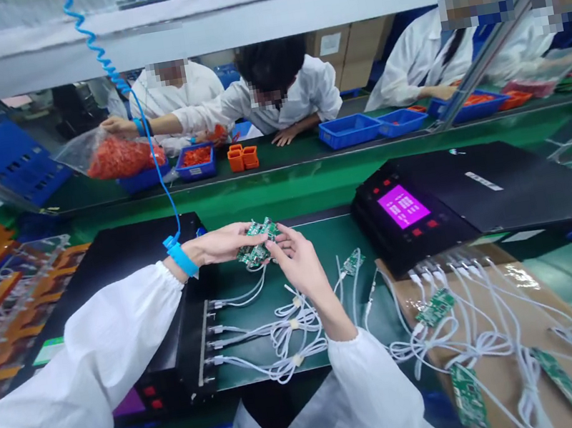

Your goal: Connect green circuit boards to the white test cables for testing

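Observation:
Green circuit boards [258, 242] are held up between both hands over the dark green bench. My left hand [225, 243], with a blue wrist strap [181, 258] on its wrist, grips them from the left. The fingers of my right hand [293, 256] are closed on their right edge. White cables [293, 325] lie coiled below the hands, plugged into the black box [179, 332] at the left. Another small green board [352, 263] lies to the right of my right hand, with a cable at it.
A black tester [404, 206] with a lit purple screen stands at the right. Cabled green boards [467, 395] lie on brown cardboard [537, 290]. A coiled blue cord [104, 62] hangs down to the left wrist. Across the bench, people handle orange parts beside blue trays [352, 131].

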The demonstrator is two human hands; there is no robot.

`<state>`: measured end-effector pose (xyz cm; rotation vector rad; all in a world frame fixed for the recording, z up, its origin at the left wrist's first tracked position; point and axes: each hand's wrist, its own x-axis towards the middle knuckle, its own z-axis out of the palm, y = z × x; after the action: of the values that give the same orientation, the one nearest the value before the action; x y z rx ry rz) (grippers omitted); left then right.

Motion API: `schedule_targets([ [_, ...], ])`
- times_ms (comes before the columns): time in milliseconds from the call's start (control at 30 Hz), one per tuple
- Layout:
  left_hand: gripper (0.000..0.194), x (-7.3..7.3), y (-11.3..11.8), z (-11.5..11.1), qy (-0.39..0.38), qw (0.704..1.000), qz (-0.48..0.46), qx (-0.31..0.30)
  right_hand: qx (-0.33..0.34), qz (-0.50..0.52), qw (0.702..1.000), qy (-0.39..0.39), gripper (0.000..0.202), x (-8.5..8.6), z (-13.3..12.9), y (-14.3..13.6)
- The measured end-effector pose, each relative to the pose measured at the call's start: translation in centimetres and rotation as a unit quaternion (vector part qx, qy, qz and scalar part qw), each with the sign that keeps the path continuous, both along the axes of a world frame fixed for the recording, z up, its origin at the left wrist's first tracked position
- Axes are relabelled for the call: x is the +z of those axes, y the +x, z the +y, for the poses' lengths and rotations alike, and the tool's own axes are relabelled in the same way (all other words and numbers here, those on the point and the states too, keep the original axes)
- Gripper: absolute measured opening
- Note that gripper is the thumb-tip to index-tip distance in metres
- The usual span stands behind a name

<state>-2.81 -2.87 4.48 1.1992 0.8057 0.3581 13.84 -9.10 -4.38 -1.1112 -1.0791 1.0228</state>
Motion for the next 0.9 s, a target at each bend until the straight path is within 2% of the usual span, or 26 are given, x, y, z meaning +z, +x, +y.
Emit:
schedule_targets([
  [100, 0.036, -0.3, -0.1, -0.1, 0.016, 1.000, -0.008, 0.008, 0.027, 0.019, 0.999, -0.005, 0.066, 0.2, 0.4, -0.3],
  [267, 0.035, -0.5, 0.1, -0.2, 0.031, 0.999, 0.010, 0.029, 0.071, 0.072, 0.994, -0.043, 0.053, 1.0, 1.6, -0.1],
  [467, 0.025, -1.1, 0.6, 0.3, -0.010, 0.995, -0.023, 0.098, 0.059, 0.127, 0.988, -0.061, 0.051, 0.8, 3.6, 0.5],
  [600, 0.020, -0.9, 0.5, 0.5, 0.009, 0.991, -0.039, 0.131, 0.055, 0.088, 0.993, -0.048, 0.057, 1.1, 4.9, -0.1],
  [700, 0.021, -0.8, 0.2, 0.8, 0.030, 0.984, -0.016, 0.177, 0.014, -0.022, 1.000, -0.015, 0.048, 1.0, 5.7, -0.3],
  [767, 0.026, -1.0, -0.1, 1.3, 0.044, 0.968, 0.015, 0.246, -0.037, -0.169, 0.985, 0.000, 0.037, 0.4, 5.8, -0.2],
  [833, 0.029, -1.1, -0.5, 1.9, 0.059, 0.947, 0.034, 0.314, -0.050, -0.367, 0.929, -0.014, 0.025, -0.7, 5.5, 0.2],
  [900, 0.029, -1.2, -0.9, 2.5, 0.067, 0.933, 0.027, 0.353, 0.003, -0.527, 0.849, -0.045, 0.019, -1.9, 4.9, 0.4],
])
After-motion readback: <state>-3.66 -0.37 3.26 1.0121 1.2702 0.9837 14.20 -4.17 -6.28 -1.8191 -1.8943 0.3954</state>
